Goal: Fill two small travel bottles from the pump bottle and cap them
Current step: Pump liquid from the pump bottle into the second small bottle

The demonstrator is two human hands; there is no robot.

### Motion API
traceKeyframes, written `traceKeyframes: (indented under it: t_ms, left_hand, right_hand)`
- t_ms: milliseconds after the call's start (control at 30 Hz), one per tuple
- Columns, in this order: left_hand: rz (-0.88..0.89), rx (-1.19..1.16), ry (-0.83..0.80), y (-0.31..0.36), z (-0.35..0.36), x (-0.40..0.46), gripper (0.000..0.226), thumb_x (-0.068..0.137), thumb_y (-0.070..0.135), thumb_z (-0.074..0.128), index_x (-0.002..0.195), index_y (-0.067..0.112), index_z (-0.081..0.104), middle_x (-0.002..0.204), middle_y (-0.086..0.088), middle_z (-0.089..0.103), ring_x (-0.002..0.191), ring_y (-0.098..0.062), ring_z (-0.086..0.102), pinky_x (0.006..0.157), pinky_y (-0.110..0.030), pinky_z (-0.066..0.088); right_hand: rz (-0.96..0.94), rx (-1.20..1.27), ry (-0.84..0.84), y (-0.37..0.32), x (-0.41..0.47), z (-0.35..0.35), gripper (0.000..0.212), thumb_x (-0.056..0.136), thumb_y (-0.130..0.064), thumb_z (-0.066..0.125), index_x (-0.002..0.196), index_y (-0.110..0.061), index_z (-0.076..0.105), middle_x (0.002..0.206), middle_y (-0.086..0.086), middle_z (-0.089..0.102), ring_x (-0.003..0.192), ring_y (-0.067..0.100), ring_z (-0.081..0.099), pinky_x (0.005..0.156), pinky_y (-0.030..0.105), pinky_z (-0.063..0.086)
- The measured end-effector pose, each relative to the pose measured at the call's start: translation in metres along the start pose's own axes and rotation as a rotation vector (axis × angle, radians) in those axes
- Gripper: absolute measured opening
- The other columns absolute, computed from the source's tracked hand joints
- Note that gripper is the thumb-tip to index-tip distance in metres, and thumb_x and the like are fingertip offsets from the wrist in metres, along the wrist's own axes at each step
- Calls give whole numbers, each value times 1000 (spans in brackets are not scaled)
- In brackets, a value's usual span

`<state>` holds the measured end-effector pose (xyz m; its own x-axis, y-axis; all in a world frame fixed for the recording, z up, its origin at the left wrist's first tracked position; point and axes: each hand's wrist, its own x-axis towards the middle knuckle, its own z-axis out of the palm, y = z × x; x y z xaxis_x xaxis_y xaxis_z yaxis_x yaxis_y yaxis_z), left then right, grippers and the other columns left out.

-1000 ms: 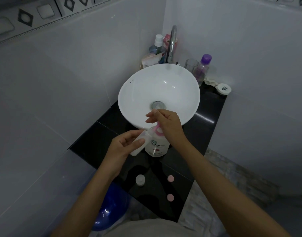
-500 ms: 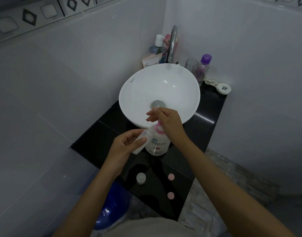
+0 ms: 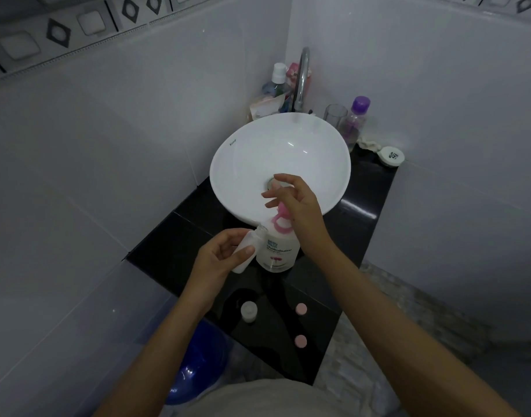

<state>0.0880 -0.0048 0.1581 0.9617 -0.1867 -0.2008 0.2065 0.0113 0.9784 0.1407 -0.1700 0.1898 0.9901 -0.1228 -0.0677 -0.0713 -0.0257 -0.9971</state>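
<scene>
A white pump bottle (image 3: 277,251) with a pink pump head (image 3: 281,219) stands on the black counter (image 3: 351,233) in front of the sink. My right hand (image 3: 297,206) rests on top of the pump head, fingers spread. My left hand (image 3: 219,257) holds a small white travel bottle (image 3: 248,246), tilted, its open mouth up against the pump spout. A second small travel bottle (image 3: 248,311) stands uncapped nearer me on the counter. Two pink caps (image 3: 301,309) (image 3: 300,341) lie to its right.
A white basin (image 3: 246,164) with a chrome tap (image 3: 302,79) sits behind the pump bottle. Toiletry bottles, a glass (image 3: 335,115), a purple-capped bottle (image 3: 356,118) and a round white jar (image 3: 390,156) stand at the back. A blue bucket (image 3: 198,365) sits on the floor below left.
My right hand has lifted slightly with the pink pump head, which now shows more. The travel bottle stays at the spout in my left hand.
</scene>
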Motion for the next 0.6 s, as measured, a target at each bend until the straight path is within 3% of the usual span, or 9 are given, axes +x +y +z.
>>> traceKeyframes:
  t_ms: [100, 233, 367, 600]
  left_hand:
    - [3, -1, -2, -4, -1, -3, 32, 75, 21, 68, 107, 23, 65, 104, 9, 70, 97, -3, 65, 78, -20, 53]
    - [8, 1, -7, -10, 1, -7, 29, 82, 9, 65, 109, 18, 65, 105, 6, 69, 95, -1, 65, 77, -17, 53]
    - [0, -9, -24, -15, 3, -13, 30, 82, 7, 64, 110, 15, 64, 107, 5, 69, 94, 0, 65, 77, -14, 52]
    - [-35, -2, -37, -30, 10, -28, 31, 83, 6, 64, 113, 10, 64, 108, 2, 69, 92, 1, 65, 75, -14, 52]
  right_hand:
    - [-9, 10, 19, -1, -2, -4, 30, 92, -26, 56, 118, -10, 56, 99, 5, 70, 91, 17, 64, 82, 25, 51]
    - [-37, 9, 64, 0, -9, -12, 27, 93, -27, 55, 114, -11, 58, 108, 10, 69, 91, 5, 64, 78, 14, 50]
    - [-47, 7, 135, 5, -25, -27, 23, 94, -27, 53, 109, -12, 61, 106, 10, 69, 96, 14, 65, 82, 24, 51]
    - [-37, -27, 258, 40, -75, -50, 19, 95, -25, 50, 102, -14, 63, 91, -1, 69, 83, 3, 64, 72, 13, 50]
